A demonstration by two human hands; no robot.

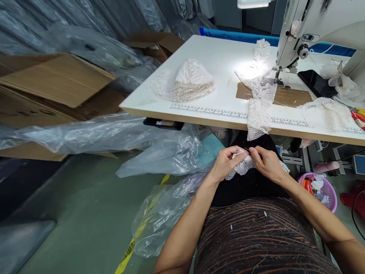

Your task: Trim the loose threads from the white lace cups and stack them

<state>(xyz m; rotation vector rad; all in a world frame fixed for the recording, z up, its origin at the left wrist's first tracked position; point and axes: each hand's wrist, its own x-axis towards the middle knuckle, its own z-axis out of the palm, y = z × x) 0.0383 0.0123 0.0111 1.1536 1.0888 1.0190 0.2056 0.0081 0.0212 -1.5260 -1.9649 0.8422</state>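
Note:
Over my lap, in front of the table edge, a piece of white lace [242, 166] is pinched in my left hand [226, 163]. My right hand [267, 163] is closed at the same lace, its thumb and finger almost touching those of the left; a small dark thing shows between the fingertips, too small to name. Another lace strip [260, 110] hangs over the table edge from beside the sewing machine's needle [277, 74]. A rounded stack of white lace [194, 80] rests on the table to the left.
The white table [216, 49] has a printed ruler along its front. A black phone [318, 83], more lace [327, 113] and red-handled tools [357, 118] lie at right. Cardboard boxes [57, 80] and clear plastic [162, 148] fill the left. A pink basket [332, 194] stands on the floor.

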